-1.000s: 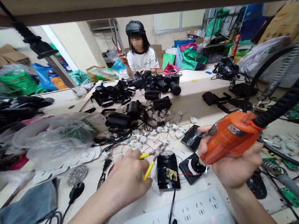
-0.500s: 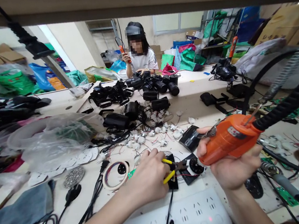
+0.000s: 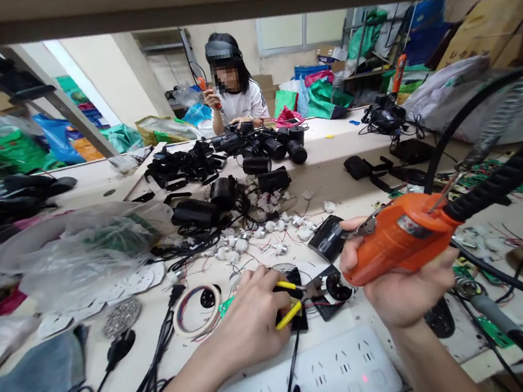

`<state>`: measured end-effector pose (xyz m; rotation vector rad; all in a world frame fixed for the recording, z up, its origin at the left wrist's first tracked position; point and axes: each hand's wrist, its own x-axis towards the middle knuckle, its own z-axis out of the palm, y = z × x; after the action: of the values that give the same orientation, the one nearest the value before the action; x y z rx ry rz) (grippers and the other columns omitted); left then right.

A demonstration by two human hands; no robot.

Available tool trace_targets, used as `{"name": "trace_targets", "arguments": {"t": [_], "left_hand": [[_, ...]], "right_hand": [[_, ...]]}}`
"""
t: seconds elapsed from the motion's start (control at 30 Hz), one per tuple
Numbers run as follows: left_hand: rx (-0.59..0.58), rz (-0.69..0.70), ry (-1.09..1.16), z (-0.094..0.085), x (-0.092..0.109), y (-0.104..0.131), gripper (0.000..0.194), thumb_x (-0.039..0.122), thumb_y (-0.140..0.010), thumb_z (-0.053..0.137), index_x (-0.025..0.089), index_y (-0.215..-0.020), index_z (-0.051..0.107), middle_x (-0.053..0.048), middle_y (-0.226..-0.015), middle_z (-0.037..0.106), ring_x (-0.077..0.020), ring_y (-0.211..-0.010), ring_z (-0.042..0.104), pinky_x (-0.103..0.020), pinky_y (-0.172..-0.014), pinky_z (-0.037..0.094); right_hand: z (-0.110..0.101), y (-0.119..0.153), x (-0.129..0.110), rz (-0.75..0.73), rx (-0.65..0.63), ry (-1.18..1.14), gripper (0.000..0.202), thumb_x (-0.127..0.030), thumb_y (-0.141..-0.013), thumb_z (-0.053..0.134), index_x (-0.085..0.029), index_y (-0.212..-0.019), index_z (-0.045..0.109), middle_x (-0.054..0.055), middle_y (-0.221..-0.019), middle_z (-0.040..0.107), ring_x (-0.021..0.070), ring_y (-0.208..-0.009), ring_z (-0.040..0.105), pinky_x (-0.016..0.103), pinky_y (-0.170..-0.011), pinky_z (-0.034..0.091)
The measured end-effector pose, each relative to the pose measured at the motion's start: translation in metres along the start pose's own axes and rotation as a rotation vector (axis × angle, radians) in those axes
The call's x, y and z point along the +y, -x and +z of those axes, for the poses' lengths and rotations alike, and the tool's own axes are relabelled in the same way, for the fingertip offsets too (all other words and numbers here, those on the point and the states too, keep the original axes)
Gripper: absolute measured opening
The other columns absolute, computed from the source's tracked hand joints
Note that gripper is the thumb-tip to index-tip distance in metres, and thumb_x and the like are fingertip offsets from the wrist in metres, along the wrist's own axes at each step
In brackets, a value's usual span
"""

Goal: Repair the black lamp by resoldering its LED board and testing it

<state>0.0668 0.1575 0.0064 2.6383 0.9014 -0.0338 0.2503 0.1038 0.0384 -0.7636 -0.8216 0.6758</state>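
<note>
My left hand (image 3: 257,312) is closed around yellow-handled pliers (image 3: 292,313), whose jaws point right toward a round black part. That round part (image 3: 337,287) lies on a flat black plate (image 3: 328,309). My right hand (image 3: 406,289) grips an orange electric screwdriver (image 3: 399,239) by its body, tip end aimed left and down at the round part. The bit itself is hidden behind my fingers and the tool's nose. A curved black housing (image 3: 327,239) lies just behind the screwdriver's nose.
A white power strip (image 3: 333,376) lies at the front. Left of my hand sit a tape roll (image 3: 197,310) and a steel-wool ball (image 3: 122,317). Behind are white motor-like parts (image 3: 234,248) and black housings (image 3: 196,212). Across the table a person (image 3: 236,99) holds another orange tool.
The whole view has shifted slightly, so the scene sits a little further left and up. Both hands keep their holds on the pliers and the screwdriver.
</note>
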Motion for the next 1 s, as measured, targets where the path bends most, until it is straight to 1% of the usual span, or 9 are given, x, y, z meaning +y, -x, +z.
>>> {"name": "trace_targets", "arguments": {"t": [0.23,0.3,0.43,0.5,0.57,0.7,0.8,0.87,1.0], "left_hand": [[-0.014,0.053,0.032,0.008,0.011,-0.017,0.003,0.017,-0.07,0.06,0.019,-0.071,0.062,-0.007,-0.097,0.056,-0.0255,-0.096,0.046,-0.04,-0.083,0.037],[-0.022,0.057,0.042,0.009,0.014,-0.021,0.006,0.017,-0.067,0.06,0.019,-0.073,0.06,-0.006,-0.096,0.056,-0.0252,-0.095,0.047,-0.04,-0.083,0.037],[-0.001,0.014,0.089,0.012,0.016,-0.024,0.033,0.014,-0.06,0.058,0.018,-0.092,0.055,-0.006,-0.095,0.056,-0.0239,-0.092,0.048,-0.039,-0.084,0.04],[0.011,-0.003,0.124,0.014,0.014,-0.023,0.05,0.014,-0.059,0.057,0.016,-0.109,0.053,-0.008,-0.102,0.056,-0.0251,-0.097,0.048,-0.039,-0.086,0.041],[0.004,0.017,0.14,0.016,0.011,-0.023,0.059,0.015,-0.061,0.057,0.015,-0.12,0.05,-0.01,-0.109,0.056,-0.0265,-0.102,0.048,-0.04,-0.09,0.041],[-0.015,0.057,0.082,0.02,0.009,-0.023,0.06,0.016,-0.063,0.056,0.019,-0.123,0.054,-0.009,-0.107,0.056,-0.0273,-0.101,0.049,-0.044,-0.091,0.04],[-0.005,0.062,0.013,0.021,0.01,-0.022,0.067,0.019,-0.067,0.056,0.02,-0.133,0.049,-0.01,-0.107,0.054,-0.0287,-0.101,0.048,-0.047,-0.091,0.04],[-0.003,0.071,-0.03,0.022,0.01,-0.022,0.069,0.021,-0.07,0.055,0.02,-0.138,0.044,-0.011,-0.107,0.052,-0.0291,-0.1,0.046,-0.048,-0.091,0.04],[-0.02,0.087,-0.072,0.026,0.011,-0.022,0.067,0.016,-0.074,0.049,0.017,-0.141,0.041,-0.012,-0.106,0.05,-0.0288,-0.098,0.045,-0.046,-0.087,0.043]], "right_hand": [[-0.003,0.002,0.004,0.003,0.009,-0.009,0.069,-0.083,-0.074,0.054,-0.019,-0.085,0.076,0.005,-0.053,0.058,0.0201,-0.042,0.05,0.028,-0.037,0.039],[-0.003,0.002,0.004,-0.008,0.013,-0.004,0.069,-0.082,-0.074,0.054,-0.018,-0.085,0.076,0.005,-0.053,0.058,0.02,-0.042,0.05,0.028,-0.037,0.038],[-0.004,0.003,0.003,-0.004,0.017,0.005,0.071,-0.084,-0.072,0.055,-0.017,-0.084,0.077,0.006,-0.051,0.058,0.0197,-0.042,0.05,0.027,-0.037,0.037],[-0.005,0.003,0.003,0.016,0.036,-0.025,0.071,-0.084,-0.071,0.056,-0.017,-0.083,0.076,0.005,-0.054,0.058,0.0193,-0.042,0.05,0.028,-0.038,0.039],[-0.005,0.003,0.004,0.034,0.038,-0.047,0.072,-0.086,-0.069,0.057,-0.018,-0.084,0.075,0.004,-0.056,0.058,0.0186,-0.042,0.049,0.028,-0.039,0.04],[-0.006,0.003,0.004,0.026,0.027,-0.031,0.071,-0.085,-0.07,0.057,-0.019,-0.084,0.075,0.004,-0.053,0.058,0.0201,-0.044,0.05,0.029,-0.04,0.041],[-0.005,0.003,0.003,0.016,0.017,-0.021,0.066,-0.081,-0.073,0.057,-0.019,-0.085,0.077,0.006,-0.053,0.06,0.0211,-0.044,0.051,0.029,-0.039,0.041],[-0.003,0.003,0.002,0.014,0.01,-0.013,0.067,-0.082,-0.073,0.057,-0.019,-0.084,0.077,0.005,-0.054,0.06,0.0208,-0.044,0.051,0.029,-0.038,0.041],[0.001,0.002,0.004,-0.008,0.019,-0.023,0.062,-0.081,-0.075,0.059,-0.021,-0.085,0.075,0.005,-0.062,0.064,0.0207,-0.043,0.052,0.03,-0.037,0.04]]}}
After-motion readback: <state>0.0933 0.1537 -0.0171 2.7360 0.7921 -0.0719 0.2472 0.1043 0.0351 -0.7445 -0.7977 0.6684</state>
